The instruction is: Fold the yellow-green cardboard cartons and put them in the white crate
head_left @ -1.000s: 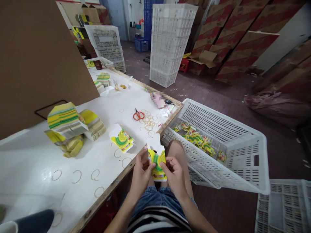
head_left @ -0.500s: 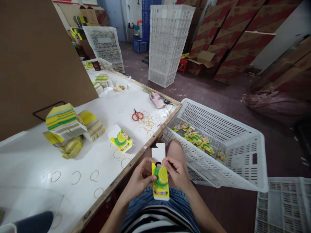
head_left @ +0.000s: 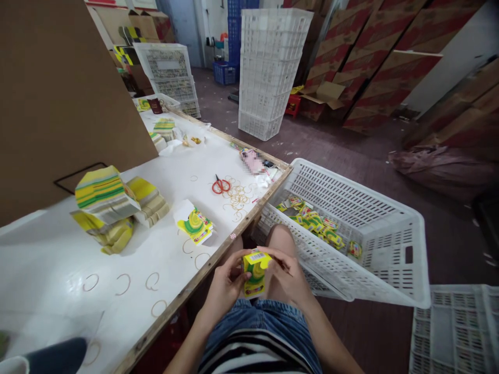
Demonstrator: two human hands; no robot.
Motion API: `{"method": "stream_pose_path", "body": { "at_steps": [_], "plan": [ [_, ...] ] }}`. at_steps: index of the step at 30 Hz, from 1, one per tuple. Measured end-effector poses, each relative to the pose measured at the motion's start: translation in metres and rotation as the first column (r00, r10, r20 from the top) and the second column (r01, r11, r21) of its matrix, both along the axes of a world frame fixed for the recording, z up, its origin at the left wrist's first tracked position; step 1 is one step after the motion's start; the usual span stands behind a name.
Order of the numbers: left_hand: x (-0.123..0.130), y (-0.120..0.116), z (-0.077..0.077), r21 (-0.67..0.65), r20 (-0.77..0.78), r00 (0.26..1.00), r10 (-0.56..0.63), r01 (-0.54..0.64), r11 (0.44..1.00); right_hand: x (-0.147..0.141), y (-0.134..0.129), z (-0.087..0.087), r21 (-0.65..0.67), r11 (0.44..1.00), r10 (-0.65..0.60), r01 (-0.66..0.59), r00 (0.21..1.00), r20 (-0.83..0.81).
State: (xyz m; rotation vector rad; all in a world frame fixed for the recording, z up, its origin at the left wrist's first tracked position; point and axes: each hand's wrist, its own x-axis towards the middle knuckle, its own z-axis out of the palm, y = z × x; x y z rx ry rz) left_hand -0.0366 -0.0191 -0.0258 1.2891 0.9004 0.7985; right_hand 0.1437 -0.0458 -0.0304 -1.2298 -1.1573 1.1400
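Above my lap, a small yellow-and-green carton is gripped between both hands, its barcoded top flap folded over. My left hand pinches its left side, thumb on the front face. On the right side, the fingers of my right hand press at the top edge by the flap. A few flat cartons lie on the white table ahead to the left. Farther left are bundled stacks of flattened cartons.
Red-handled scissors and scattered rubber bands lie on the table. Right of my knees, a white plastic crate holds several filled cartons. Stacked white crates and large cardboard boxes stand behind.
The carton's upright white top flap has been folded down, now showing its barcode side. The carton has tilted, and both hands have moved slightly upward with it.
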Motion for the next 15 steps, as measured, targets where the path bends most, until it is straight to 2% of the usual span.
{"method": "stream_pose_path", "body": {
  "at_steps": [2, 5, 8, 12, 15],
  "plan": [
    [0.001, -0.001, -0.001, 0.040, -0.038, 0.999, 0.012, -0.010, 0.999, -0.001, 0.000, -0.001, -0.080, 0.996, 0.046, -0.045, 0.999, 0.010],
    [0.000, -0.002, -0.002, 0.049, -0.013, 0.999, -0.044, 0.045, 0.998, -0.005, 0.001, 0.000, -0.121, 0.993, 0.022, -0.010, 0.995, 0.099],
    [-0.001, 0.000, 0.001, -0.022, 0.062, 0.996, -0.068, 0.070, 0.997, -0.011, 0.002, 0.003, -0.118, 0.992, -0.031, 0.054, 0.982, 0.185],
    [-0.001, 0.004, 0.005, -0.134, 0.157, 0.987, -0.022, 0.043, 0.990, -0.013, 0.003, 0.004, -0.127, 0.991, -0.015, 0.035, 0.988, 0.156],
    [0.001, 0.004, 0.007, -0.175, 0.189, 0.982, -0.011, 0.045, 0.983, -0.010, 0.003, 0.001, -0.061, 0.995, -0.062, 0.074, 0.982, 0.179]
  ]
}}
